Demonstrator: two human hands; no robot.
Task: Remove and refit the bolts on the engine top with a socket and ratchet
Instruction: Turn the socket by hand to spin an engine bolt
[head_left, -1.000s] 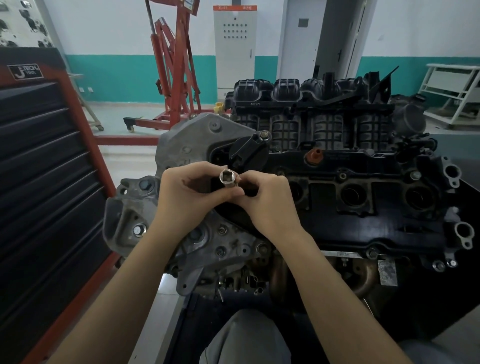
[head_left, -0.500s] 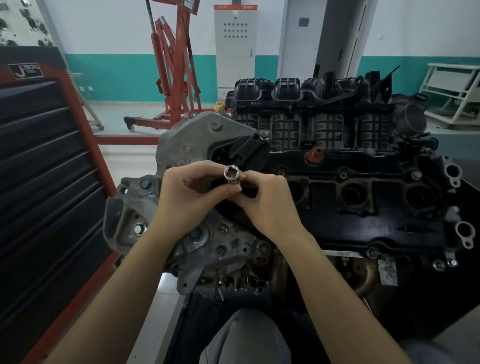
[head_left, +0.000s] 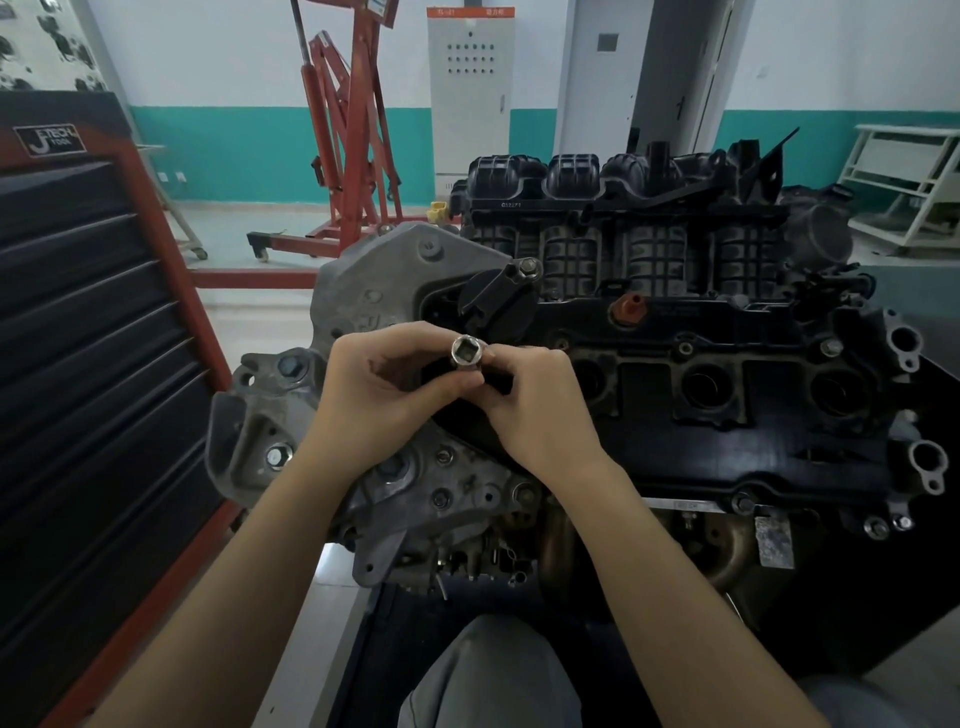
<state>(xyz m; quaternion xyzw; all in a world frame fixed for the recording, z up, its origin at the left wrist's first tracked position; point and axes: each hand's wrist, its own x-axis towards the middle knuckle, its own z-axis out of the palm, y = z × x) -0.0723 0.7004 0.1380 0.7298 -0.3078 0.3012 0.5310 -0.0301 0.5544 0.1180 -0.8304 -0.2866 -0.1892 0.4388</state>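
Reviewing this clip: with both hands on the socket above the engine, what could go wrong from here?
1. The small silver metal socket is only pinched between the fingertips of the left hand and right hand; a slip could drop it into the grey engine casing gaps below.
2. No ratchet is visible, so the person may have to hunt for it.

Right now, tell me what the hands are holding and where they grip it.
A metal socket, square drive end facing the camera. The left hand grips its barrel; the right hand pinches its side at the fingertips. No ratchet is visible.
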